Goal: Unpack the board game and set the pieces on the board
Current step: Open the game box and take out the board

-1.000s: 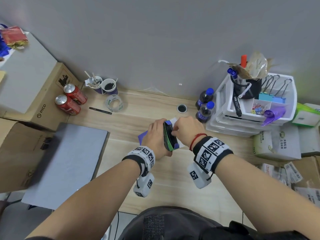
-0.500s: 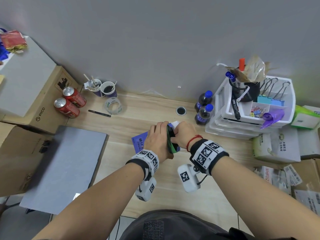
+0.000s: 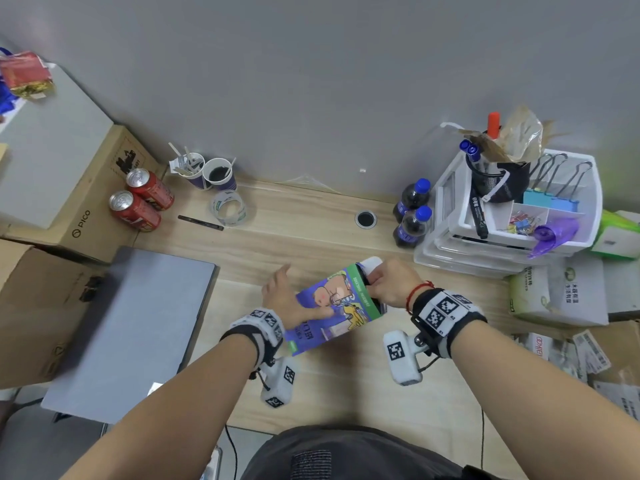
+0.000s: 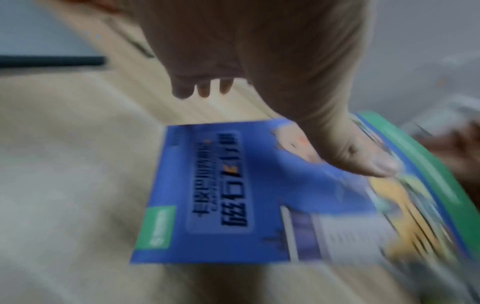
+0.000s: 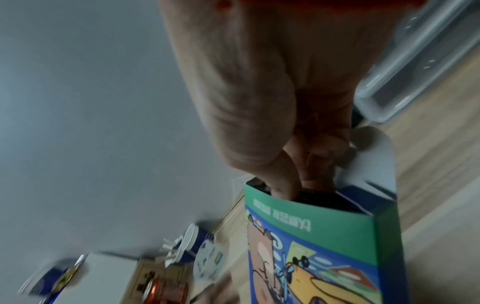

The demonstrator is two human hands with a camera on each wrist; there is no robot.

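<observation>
The game box [image 3: 332, 306] is blue with a green band and a cartoon, and it lies tilted above the wooden table [image 3: 311, 237], face up. Its white end flap [image 3: 372, 263] stands open. My left hand [image 3: 294, 296] is at the box's left side, fingers spread straight, thumb [image 4: 363, 162] lying on the printed face [image 4: 233, 205]. My right hand [image 3: 384, 289] is at the open green end [image 5: 324, 218]. There its fingers [image 5: 285, 185] reach inside and pinch something dark. What else is in the box is hidden.
A white drawer organiser [image 3: 450, 237] and two dark bottles [image 3: 412, 223] stand close at the right. A grey slab [image 3: 131, 323] lies left. Cups [image 3: 218, 174], a tape roll [image 3: 228, 207], a pen [image 3: 201, 223] and red cans [image 3: 138, 202] sit at the back left.
The box has turned from edge-on to face up and swung toward me. My left hand has loosened from a grip to spread fingers. My right hand's fingers now reach inside the open end.
</observation>
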